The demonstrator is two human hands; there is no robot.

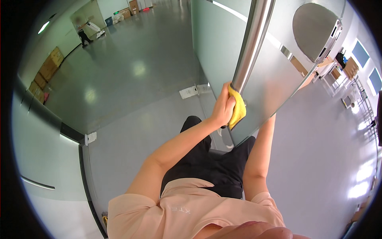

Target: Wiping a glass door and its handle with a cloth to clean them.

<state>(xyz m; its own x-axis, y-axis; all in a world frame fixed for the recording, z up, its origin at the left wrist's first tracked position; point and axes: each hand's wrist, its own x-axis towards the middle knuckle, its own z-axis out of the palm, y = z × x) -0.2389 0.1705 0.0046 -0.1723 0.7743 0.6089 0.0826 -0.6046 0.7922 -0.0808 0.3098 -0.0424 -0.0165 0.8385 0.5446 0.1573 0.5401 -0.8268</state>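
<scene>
A long metal door handle (pixel 254 36) runs down the frosted glass door (pixel 217 47) in front of me. My left hand (pixel 223 108) is closed round a yellow cloth (pixel 238 108), which wraps the lower part of this handle. My right forearm (pixel 263 139) reaches up on the other side of the glass door's edge. Behind the frosted pane my right hand shows only as a pale smear, so its fingers cannot be made out. Higher on the door, near its edge, is a grey rounded lock plate (pixel 314 32).
Another glass panel (pixel 51 211) with a short metal handle (pixel 38 184) stands at left. Cardboard boxes (pixel 51 63) line the far left wall. A person (pixel 83 36) with a white machine (pixel 94 28) is far off. Tables and a metal rack (pixel 360 93) are at right.
</scene>
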